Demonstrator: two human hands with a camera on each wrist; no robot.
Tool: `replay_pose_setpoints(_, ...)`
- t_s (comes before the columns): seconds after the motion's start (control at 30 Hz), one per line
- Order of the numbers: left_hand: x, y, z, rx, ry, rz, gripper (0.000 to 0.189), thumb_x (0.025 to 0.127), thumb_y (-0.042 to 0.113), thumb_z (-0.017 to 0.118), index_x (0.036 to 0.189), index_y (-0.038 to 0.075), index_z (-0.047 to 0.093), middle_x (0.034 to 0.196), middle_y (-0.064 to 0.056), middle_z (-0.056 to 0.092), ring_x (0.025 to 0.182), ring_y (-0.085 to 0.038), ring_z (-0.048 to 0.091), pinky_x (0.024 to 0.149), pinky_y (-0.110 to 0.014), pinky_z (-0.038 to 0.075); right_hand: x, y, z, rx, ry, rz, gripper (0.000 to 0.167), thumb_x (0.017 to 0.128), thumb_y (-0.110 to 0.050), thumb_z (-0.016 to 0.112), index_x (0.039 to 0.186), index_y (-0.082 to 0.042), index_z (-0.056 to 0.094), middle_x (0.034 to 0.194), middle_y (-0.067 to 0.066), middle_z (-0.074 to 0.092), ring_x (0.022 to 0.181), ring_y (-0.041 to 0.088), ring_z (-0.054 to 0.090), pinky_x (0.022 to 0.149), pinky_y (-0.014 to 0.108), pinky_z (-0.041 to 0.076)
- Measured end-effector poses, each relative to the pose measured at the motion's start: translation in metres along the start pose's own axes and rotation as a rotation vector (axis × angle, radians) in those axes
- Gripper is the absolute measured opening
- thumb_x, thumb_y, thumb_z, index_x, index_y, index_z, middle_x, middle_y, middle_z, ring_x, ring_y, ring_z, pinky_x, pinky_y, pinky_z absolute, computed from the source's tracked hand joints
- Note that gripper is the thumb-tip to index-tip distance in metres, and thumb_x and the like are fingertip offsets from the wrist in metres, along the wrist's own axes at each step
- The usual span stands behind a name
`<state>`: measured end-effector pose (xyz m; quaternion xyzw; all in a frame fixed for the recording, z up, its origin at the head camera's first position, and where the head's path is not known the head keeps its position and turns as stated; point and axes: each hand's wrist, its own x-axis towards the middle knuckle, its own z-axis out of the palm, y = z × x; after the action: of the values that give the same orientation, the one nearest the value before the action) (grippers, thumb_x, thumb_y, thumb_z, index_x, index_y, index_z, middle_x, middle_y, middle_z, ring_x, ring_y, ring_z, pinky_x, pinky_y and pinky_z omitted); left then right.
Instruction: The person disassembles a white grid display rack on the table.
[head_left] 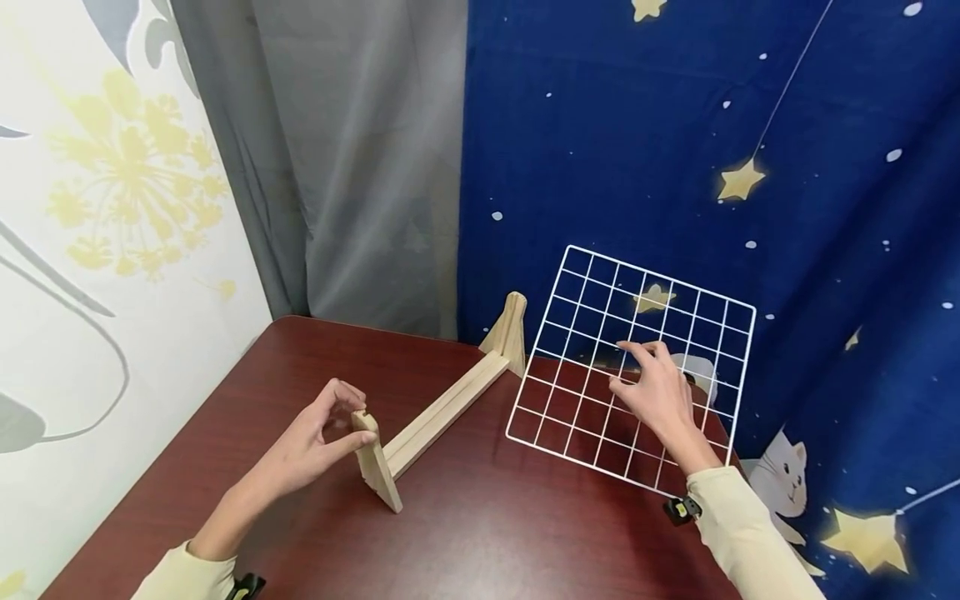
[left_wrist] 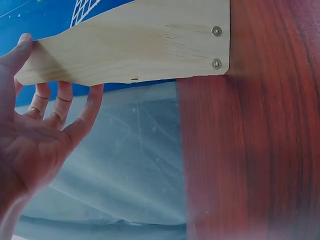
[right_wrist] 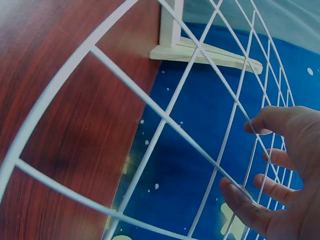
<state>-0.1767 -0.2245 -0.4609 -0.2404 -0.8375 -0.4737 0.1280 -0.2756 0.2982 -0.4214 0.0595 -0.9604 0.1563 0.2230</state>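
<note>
A pale wooden frame (head_left: 450,408) stands on the table, a long bar joining two upright end boards. My left hand (head_left: 311,433) holds the top of the near end board (head_left: 378,475), thumb on one edge and fingers on the other. In the left wrist view, two screws show at the foot of that board (left_wrist: 150,45). To the right, a white wire grid (head_left: 555,375) is tilted up off the table's right part. My right hand (head_left: 660,396) grips its wires near the middle, thumb and fingers bent among them; some fingertips are partly hidden.
The dark red wooden table (head_left: 487,533) has its back edge along a grey curtain (head_left: 375,167). A blue star-patterned curtain (head_left: 600,125) hangs behind the grid and to the right. A white wall with a flower print (head_left: 135,167) stands at left.
</note>
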Motion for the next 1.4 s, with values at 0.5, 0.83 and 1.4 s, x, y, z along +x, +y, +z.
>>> replay_pose_setpoints(0.5,-0.008,0.006,0.004,0.082,0.049,0.112,0.042,0.085,0.010,0.089,0.112,0.020,0.058,0.108,0.011,0.061,0.087,-0.004,0.061,0.077,-0.025,0.053,-0.015,-0.016,0.004,-0.018,-0.082,-0.059,0.061,0.081,-0.032,0.082,0.140,-0.024,0.069,0.129,0.012,0.065,0.082,0.031,0.066,0.060,0.043,0.051)
replay_pose_setpoints(0.83,-0.015,0.011,0.007,0.103,0.055,0.127,0.044,0.084,0.008,0.089,0.107,0.021,0.054,0.101,0.017,0.054,0.081,-0.010,0.057,0.072,-0.019,0.046,-0.027,-0.030,0.015,-0.006,-0.152,-0.074,0.062,0.079,-0.033,0.084,0.138,-0.022,0.070,0.127,0.010,0.068,0.086,0.032,0.069,0.066,0.049,0.056)
replay_pose_setpoints(1.4,-0.022,0.017,0.014,0.116,0.098,0.151,0.044,0.083,0.007,0.089,0.103,0.020,0.052,0.090,0.016,0.047,0.077,-0.004,0.052,0.068,-0.017,0.043,-0.036,-0.056,0.040,-0.024,-0.298,-0.090,0.060,0.079,-0.035,0.085,0.137,-0.024,0.071,0.124,0.011,0.069,0.071,0.021,0.060,0.052,0.034,0.047)
